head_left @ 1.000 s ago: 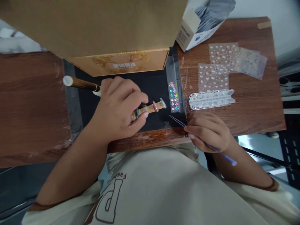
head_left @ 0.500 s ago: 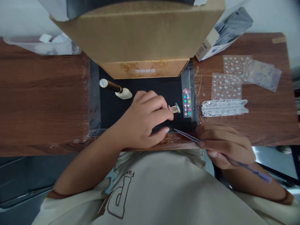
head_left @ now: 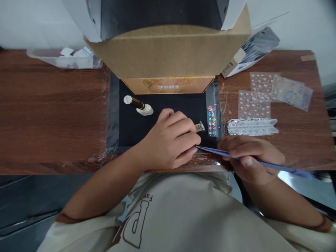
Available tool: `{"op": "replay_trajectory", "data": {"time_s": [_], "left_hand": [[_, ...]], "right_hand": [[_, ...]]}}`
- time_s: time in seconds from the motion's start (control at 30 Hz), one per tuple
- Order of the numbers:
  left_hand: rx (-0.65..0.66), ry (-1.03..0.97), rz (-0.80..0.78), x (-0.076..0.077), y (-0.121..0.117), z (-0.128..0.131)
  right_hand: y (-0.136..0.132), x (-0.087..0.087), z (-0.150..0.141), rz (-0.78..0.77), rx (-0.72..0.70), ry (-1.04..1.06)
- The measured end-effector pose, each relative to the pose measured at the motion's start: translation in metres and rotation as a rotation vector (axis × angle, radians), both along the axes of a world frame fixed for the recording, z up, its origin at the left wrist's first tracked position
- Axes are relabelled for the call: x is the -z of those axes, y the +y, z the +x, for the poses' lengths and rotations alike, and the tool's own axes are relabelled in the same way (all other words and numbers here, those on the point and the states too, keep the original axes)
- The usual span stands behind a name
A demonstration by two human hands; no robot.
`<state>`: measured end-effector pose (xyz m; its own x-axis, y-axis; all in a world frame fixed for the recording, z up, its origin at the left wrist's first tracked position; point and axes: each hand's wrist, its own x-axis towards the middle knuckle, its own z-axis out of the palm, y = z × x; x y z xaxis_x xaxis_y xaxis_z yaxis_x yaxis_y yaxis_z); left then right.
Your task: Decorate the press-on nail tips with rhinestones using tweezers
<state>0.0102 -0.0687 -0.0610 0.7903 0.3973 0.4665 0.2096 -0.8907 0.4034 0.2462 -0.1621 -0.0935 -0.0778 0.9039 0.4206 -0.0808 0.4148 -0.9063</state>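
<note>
We judge the step in hand as close work with the tweezers (head_left: 215,151), at about 4 o'clock from our left hand (head_left: 176,140); the next move likely calls for a steady point. Our right hand (head_left: 253,159) grasps the tweezers. The strip (head_left: 198,128) pokes out at 2 o'clock from our left hand, whose curled fingers hide the rest; we cannot tell whether they grip it. Whether the tweezers' point touches anything is too small to make out.

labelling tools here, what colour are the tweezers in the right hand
The tweezers are bluish purple along the shaft; the head view shows it best.
</note>
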Motion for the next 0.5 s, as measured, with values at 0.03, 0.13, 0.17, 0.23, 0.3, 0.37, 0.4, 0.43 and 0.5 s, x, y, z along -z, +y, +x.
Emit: {"op": "replay_trajectory", "data": {"time_s": [0.03,0.13,0.17,0.23,0.3,0.37,0.4,0.43,0.5], "left_hand": [[0.001,-0.004,-0.001,0.0000,0.0001,0.0003],[0.006,-0.009,-0.003,-0.0004,0.0002,0.0009],[0.006,-0.011,-0.003,-0.0005,0.0002,0.0011],[0.006,-0.014,-0.002,-0.0005,0.0001,0.0014],[0.003,-0.017,-0.003,-0.0002,0.0001,0.0017],[0.002,-0.013,-0.006,0.0002,0.0001,0.0019],[0.002,-0.010,-0.007,0.0004,0.0002,0.0019],[0.003,-0.008,-0.008,0.0007,0.0003,0.0020],[0.004,-0.005,-0.005,0.0011,0.0004,0.0021]], "right_hand": [[0.0007,0.0000,-0.0001,0.035,-0.038,0.009],[0.0025,-0.0005,-0.0005,0.072,-0.087,0.025],[0.0028,-0.0006,-0.0008,0.069,-0.079,0.029],[0.0030,-0.0004,-0.0015,0.066,-0.060,0.038],[0.0031,0.0002,-0.0021,0.055,-0.055,0.043],[0.0033,0.0010,-0.0023,0.053,-0.053,0.043],[0.0034,0.0015,-0.0023,0.057,-0.052,0.042],[0.0034,0.0019,-0.0022,0.063,-0.051,0.042],[0.0031,0.0024,-0.0020,0.062,-0.041,0.041]]}}
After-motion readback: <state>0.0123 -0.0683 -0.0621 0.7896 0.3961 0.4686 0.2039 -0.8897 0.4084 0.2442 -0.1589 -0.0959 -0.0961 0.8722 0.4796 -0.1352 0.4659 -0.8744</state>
